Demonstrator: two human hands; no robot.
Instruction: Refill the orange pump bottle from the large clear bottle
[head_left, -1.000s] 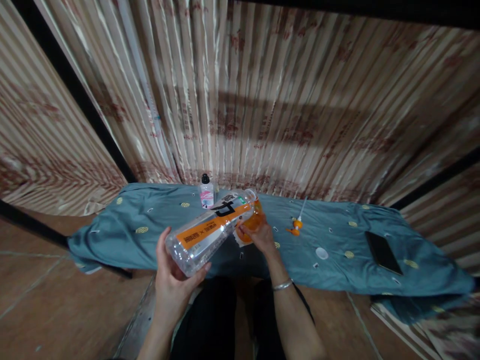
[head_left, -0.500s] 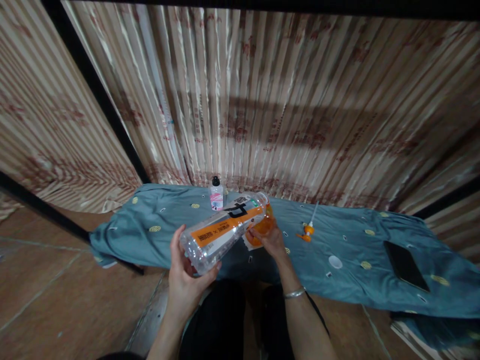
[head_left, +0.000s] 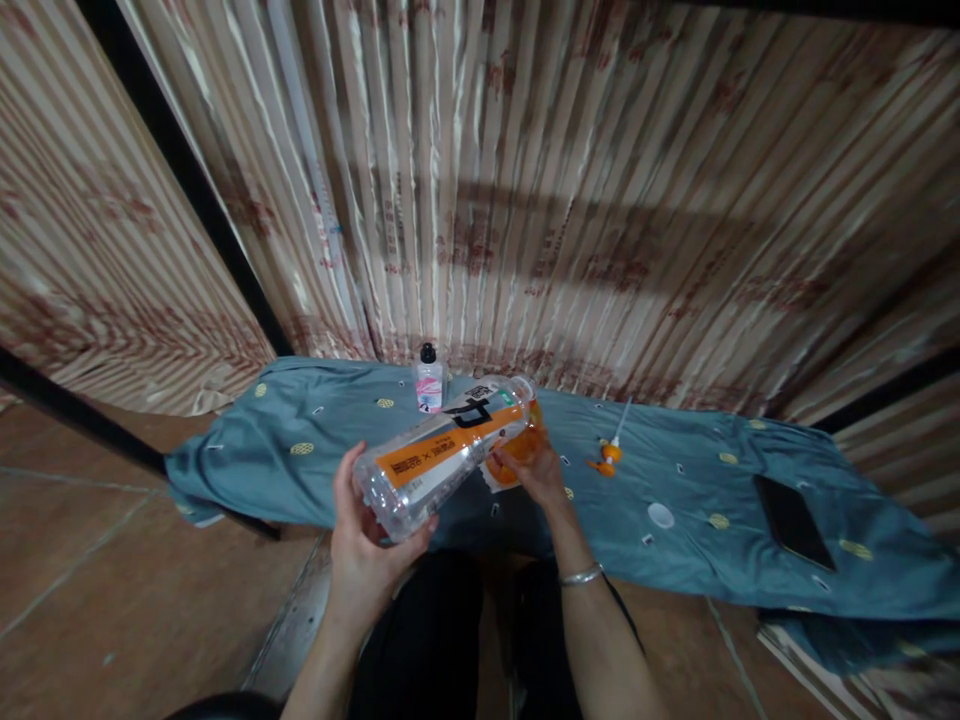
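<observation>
My left hand (head_left: 375, 535) is wrapped round the base of a clear plastic bottle (head_left: 442, 455) with an orange, white and black label. The bottle is tilted, its neck pointing up and to the right. Beneath that neck, my right hand (head_left: 534, 468) grips an orange bottle (head_left: 516, 455), partly hidden by the clear bottle and my fingers. Whether liquid passes between the two mouths cannot be made out. To the right lies an orange pump head (head_left: 607, 456) with a thin clear tube, on the blue-green cloth.
A small clear bottle with a black cap and pink label (head_left: 430, 380) stands at the back left on the cloth-covered bench (head_left: 465, 525). A black phone (head_left: 793, 522) lies at the right. Pleated curtain (head_left: 525, 180) hangs behind, between dark metal posts (head_left: 187, 190).
The view has shifted slightly, so everything appears a little further left and up. Both hands keep their grips, and the clear bottle stays tilted over the orange one.
</observation>
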